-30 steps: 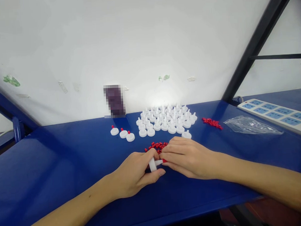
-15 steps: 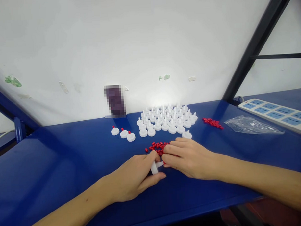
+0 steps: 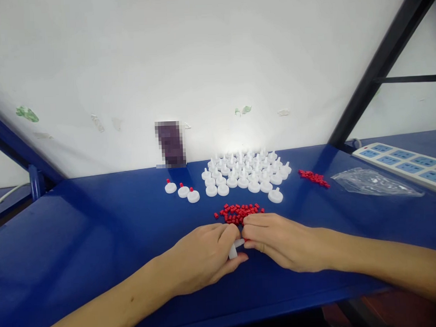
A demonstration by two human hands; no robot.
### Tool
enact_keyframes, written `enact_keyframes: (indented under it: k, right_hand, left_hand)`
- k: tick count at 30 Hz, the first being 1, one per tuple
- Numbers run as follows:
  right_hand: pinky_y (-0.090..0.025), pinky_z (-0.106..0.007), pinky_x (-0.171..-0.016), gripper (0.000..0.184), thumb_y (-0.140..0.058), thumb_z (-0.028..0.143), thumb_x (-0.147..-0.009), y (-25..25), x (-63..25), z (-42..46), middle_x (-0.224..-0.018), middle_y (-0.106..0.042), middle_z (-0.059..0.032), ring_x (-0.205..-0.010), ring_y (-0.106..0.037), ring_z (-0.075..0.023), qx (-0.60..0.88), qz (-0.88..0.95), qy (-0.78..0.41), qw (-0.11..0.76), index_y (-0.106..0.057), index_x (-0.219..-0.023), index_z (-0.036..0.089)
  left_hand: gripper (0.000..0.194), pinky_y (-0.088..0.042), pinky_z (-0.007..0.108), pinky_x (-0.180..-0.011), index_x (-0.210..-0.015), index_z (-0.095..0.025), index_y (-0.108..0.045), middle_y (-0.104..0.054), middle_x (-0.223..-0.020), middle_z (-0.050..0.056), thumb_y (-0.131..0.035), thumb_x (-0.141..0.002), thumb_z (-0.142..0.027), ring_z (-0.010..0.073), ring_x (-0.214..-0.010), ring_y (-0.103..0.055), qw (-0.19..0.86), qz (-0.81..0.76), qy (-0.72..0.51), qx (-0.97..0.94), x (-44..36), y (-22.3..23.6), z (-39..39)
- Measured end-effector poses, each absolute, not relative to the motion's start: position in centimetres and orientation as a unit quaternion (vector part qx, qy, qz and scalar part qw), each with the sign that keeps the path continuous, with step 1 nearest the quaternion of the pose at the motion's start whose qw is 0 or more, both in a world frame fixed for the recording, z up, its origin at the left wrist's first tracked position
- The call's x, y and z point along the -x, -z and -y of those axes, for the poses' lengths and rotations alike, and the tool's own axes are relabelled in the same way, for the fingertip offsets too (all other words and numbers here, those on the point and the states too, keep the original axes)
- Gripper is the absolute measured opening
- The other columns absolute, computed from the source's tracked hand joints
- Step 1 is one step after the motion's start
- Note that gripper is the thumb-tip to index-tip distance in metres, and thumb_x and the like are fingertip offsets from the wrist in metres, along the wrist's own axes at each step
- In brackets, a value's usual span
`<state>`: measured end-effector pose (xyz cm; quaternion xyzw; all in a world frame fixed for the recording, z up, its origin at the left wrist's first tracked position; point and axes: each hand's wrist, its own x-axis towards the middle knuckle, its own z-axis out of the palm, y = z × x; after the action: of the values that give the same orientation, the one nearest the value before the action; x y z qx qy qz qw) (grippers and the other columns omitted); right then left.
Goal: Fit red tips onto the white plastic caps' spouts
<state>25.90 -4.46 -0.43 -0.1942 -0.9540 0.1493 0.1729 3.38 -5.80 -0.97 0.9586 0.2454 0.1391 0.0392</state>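
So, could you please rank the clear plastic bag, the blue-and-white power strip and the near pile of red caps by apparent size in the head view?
1. Blue-and-white power strip, though cut off at the frame edge.
2. Clear plastic bag, nearly alike.
3. Near pile of red caps.

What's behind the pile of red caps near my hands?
Behind the red cap pile stands a cluster of white discs; three red-capped discs sit to its left. The pile's near edge is hidden by both hands.
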Motion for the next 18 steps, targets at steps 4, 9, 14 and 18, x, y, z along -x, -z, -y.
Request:
enact_keyframes:
  k: [4, 9, 14, 18]
  right_hand:
    - [-0.04, -0.025, -0.066, 0.026, -0.036, 0.019, -0.103, -0.05, -26.01, 4.56, -0.078, -0.051, -0.001, -0.07, -0.044, -0.0125, 0.202, 0.936, -0.226, 0.178, -0.051, -0.082, 0.017]
    - [-0.039, -0.024, -0.066, 0.025, -0.037, 0.021, -0.103, -0.25, -25.89, 4.5, -0.077, -0.05, 0.0008, -0.069, -0.043, -0.0114, 0.215, 0.924, -0.268, 0.17, -0.05, -0.082, 0.017]
    - [-0.038, -0.025, -0.064, 0.027, -0.037, 0.023, -0.103, -0.54, -25.71, 4.74, -0.075, -0.049, 0.0013, -0.067, -0.043, -0.0113, 0.226, 0.917, -0.279, 0.173, -0.048, -0.079, 0.017]
    - [-0.035, -0.025, -0.062, 0.03, -0.036, 0.027, -0.104, -0.65, -25.82, 4.83, -0.071, -0.046, 0.003, -0.064, -0.04, -0.0103, 0.235, 0.909, -0.289, 0.185, -0.045, -0.076, 0.018]
  left_hand:
    - [0.027, -0.048, 0.03, -0.058, -0.09, -0.018, -0.043, -0.06, -0.079, 0.004, -0.028, -0.105, -0.033, 0.017, -0.063, -0.056, -0.045, -0.218, -0.156, -0.962, -3.56, 1.14, 5.76]
    - [0.023, -0.05, 0.032, -0.059, -0.09, -0.017, -0.046, -0.059, -0.079, 0.004, -0.033, -0.105, -0.03, 0.0175, -0.065, -0.057, -0.098, -0.208, -0.172, -0.958, -3.58, 1.31, 5.7]
    - [0.021, -0.05, 0.033, -0.059, -0.089, -0.016, -0.048, -0.058, -0.076, 0.004, -0.037, -0.103, -0.028, 0.0183, -0.065, -0.058, -0.132, -0.209, -0.178, -0.952, -3.66, 1.36, 5.61]
    - [0.021, -0.05, 0.033, -0.059, -0.087, -0.016, -0.048, -0.058, -0.072, 0.003, -0.04, -0.102, -0.026, 0.0185, -0.064, -0.057, -0.18, -0.205, -0.197, -0.942, -3.93, 1.28, 5.57]
